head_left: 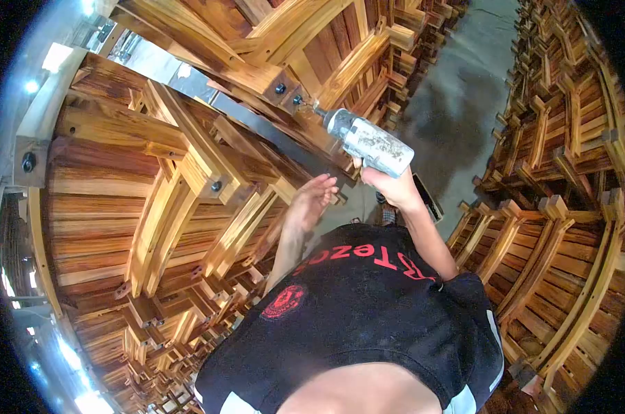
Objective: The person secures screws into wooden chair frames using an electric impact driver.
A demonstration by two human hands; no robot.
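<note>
My right hand is wrapped round the handle of a power drill with a scuffed, pale body. Its dark chuck and bit point up and left at the end of a wooden frame. Two dark bolt heads show on that frame, one of them just off the drill's tip. My left hand is raised below and left of the drill, beside the wooden parts, with nothing in it and its fingers loosely stretched.
Stacked slatted wooden furniture with curved legs fills the left side. More wooden pieces stand in rows on the right. A grey concrete floor runs between them. A dark open box lies on the floor behind my right forearm.
</note>
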